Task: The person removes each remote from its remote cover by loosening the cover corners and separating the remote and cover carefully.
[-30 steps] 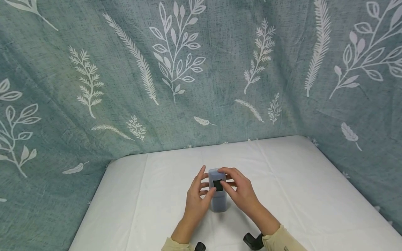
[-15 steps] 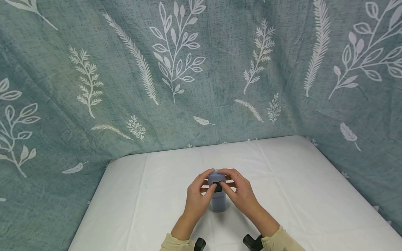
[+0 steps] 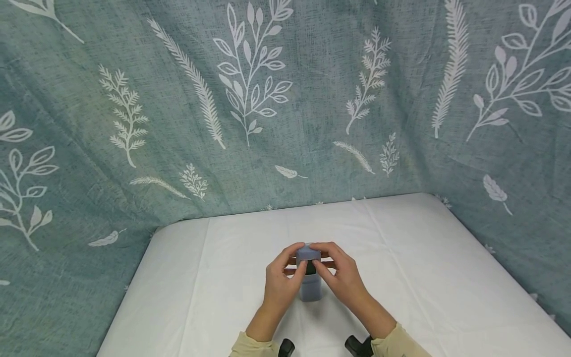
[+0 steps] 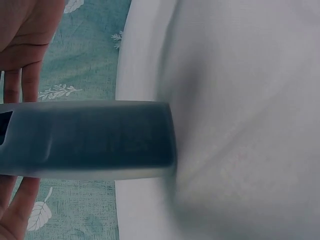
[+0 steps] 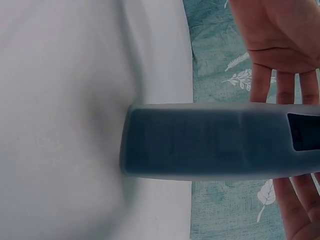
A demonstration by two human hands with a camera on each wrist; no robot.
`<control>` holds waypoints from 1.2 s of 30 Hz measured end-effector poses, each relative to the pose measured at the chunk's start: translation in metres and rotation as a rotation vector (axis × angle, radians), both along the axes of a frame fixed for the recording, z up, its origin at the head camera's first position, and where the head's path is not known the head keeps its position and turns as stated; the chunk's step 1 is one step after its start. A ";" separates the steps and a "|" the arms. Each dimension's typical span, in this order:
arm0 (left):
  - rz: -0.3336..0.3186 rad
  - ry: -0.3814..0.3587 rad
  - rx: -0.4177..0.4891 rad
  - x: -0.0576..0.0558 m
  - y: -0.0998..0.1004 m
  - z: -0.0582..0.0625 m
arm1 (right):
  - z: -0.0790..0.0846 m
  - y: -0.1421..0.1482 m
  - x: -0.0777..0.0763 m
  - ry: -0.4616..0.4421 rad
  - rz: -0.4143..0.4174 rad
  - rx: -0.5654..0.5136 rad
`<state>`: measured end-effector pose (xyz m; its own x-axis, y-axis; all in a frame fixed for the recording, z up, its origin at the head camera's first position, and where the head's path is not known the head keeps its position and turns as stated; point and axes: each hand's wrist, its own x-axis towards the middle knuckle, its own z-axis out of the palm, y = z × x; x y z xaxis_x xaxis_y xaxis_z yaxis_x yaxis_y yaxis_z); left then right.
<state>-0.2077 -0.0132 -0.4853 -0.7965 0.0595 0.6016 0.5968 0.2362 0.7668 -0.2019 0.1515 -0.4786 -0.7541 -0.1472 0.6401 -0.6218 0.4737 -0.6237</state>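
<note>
An upright blue-grey case (image 3: 311, 290), slim with rounded corners and a slightly see-through skin, stands between both hands over the white cloth. My left hand (image 3: 281, 278) pinches its upper part, thumb in front and fingers at the top and behind. Mirroring it, my right hand (image 3: 346, 273) grips the other side. A lighter top flap (image 3: 308, 253) bends forward between the thumbs, and below it shows part of a dark window (image 3: 311, 269). Both wrist views show the case's long smooth body (image 4: 100, 137), its lower end close to the cloth; the right wrist view includes the dark window (image 5: 306, 132).
The table wears a white cloth (image 3: 214, 297) with fold lines. Behind and beside it hangs a green curtain (image 3: 312, 99) with white leaf prints. Black wrist mounts (image 3: 357, 346) show near the sleeves (image 3: 399, 342).
The top flap has come forward and down, covering more of the dark window. My left index finger has moved from pointing up onto the case's top; the right hand stays nearly in place.
</note>
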 end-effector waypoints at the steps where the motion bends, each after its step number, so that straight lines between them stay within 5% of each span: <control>1: 0.005 -0.002 0.012 0.001 0.001 0.002 | -0.001 0.000 0.000 0.005 0.001 -0.001; 8: -0.033 0.016 0.083 0.011 -0.001 0.028 | -0.005 0.000 0.000 0.042 0.011 -0.029; 17: -0.073 0.104 0.029 -0.010 -0.008 0.007 | -0.003 0.000 0.000 0.060 0.005 -0.035; 25: -0.062 0.229 -0.026 -0.015 -0.012 0.014 | -0.003 0.000 0.001 0.086 0.007 -0.036; 36: -0.168 -0.073 -0.029 -0.014 -0.024 0.029 | -0.003 0.002 0.001 0.077 0.040 -0.039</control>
<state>-0.2221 -0.0369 -0.4564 -0.8153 0.2121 0.5388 0.5729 0.1606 0.8037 -0.2014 0.1538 -0.4813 -0.6964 -0.1500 0.7018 -0.6867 0.4235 -0.5909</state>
